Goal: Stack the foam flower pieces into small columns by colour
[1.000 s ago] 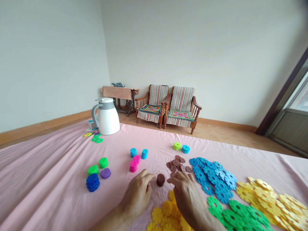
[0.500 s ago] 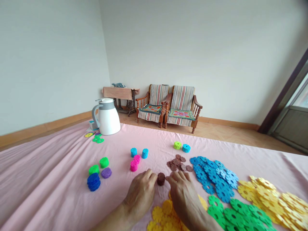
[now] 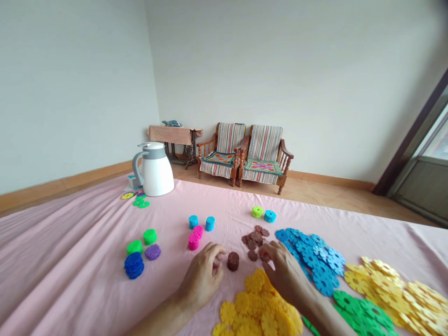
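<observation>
A small stack of brown discs (image 3: 233,261) stands on the pink cloth (image 3: 70,261). My left hand (image 3: 203,277) rests just left of it, fingers curled, fingertips close to the stack. My right hand (image 3: 285,273) is to the right, fingers pinched on a loose brown disc (image 3: 264,256) at the near edge of the scattered brown discs (image 3: 255,236). Below my hands lies a pile of yellow discs (image 3: 259,308).
Blue discs (image 3: 311,256), green discs (image 3: 357,312) and more yellow discs (image 3: 395,284) lie at the right. Small coloured stacks stand left: blue (image 3: 134,265), purple (image 3: 153,252), green (image 3: 150,236), pink (image 3: 193,240). A white jug (image 3: 156,169) stands far left. Two chairs (image 3: 245,156) stand beyond.
My right hand moved right, away from the brown stack, to the loose brown discs and pinched one. My left hand stayed beside the stack.
</observation>
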Motion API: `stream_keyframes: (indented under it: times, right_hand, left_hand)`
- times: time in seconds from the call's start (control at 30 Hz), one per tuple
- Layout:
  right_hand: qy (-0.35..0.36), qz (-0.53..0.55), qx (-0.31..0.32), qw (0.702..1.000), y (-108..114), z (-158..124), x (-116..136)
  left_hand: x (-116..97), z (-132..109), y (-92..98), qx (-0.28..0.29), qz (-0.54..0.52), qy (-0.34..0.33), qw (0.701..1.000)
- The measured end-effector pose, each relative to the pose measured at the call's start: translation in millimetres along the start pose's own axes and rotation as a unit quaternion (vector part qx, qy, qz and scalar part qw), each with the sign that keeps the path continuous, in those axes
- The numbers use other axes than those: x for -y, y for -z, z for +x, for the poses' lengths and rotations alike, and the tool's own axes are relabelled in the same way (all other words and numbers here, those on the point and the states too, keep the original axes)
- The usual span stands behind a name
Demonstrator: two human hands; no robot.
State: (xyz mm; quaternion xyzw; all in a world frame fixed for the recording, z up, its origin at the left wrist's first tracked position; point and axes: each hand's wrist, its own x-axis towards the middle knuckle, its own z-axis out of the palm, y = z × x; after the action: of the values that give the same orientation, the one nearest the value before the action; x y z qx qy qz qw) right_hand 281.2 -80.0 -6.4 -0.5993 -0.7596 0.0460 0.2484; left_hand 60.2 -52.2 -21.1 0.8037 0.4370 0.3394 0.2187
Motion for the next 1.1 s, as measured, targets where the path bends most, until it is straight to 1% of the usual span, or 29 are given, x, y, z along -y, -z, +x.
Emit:
stream_keyframes:
  times: [0.23,0.43,0.7,0.93,1.1]
  right_hand:
    - [0.003,-0.020,0.034,0.999,-5.7,15.7,4.6]
    - [-0.007,-0.021,0.053,0.998,-10.0,26.9,1.0]
    - [0.008,-0.023,0.073,0.997,-8.1,27.9,5.7]
    - [0.031,-0.100,0.059,0.993,-4.7,22.9,18.4]
    - [0.042,-0.077,0.093,0.992,3.7,25.2,16.3]
  left_hand:
    - [0.5,-2.0,-1.2,0.003,-0.002,0.007,1.000]
    - [3.0,-0.2,-1.4,0.010,-0.001,0.005,1.000]
    - [2.5,-0.4,-0.4,0.012,-0.001,0.007,1.000]
    - [-4.7,0.0,1.1,0.010,-0.004,0.011,1.000]
    - [-7.3,-0.1,1.1,0.009,-0.020,0.016,1.000]
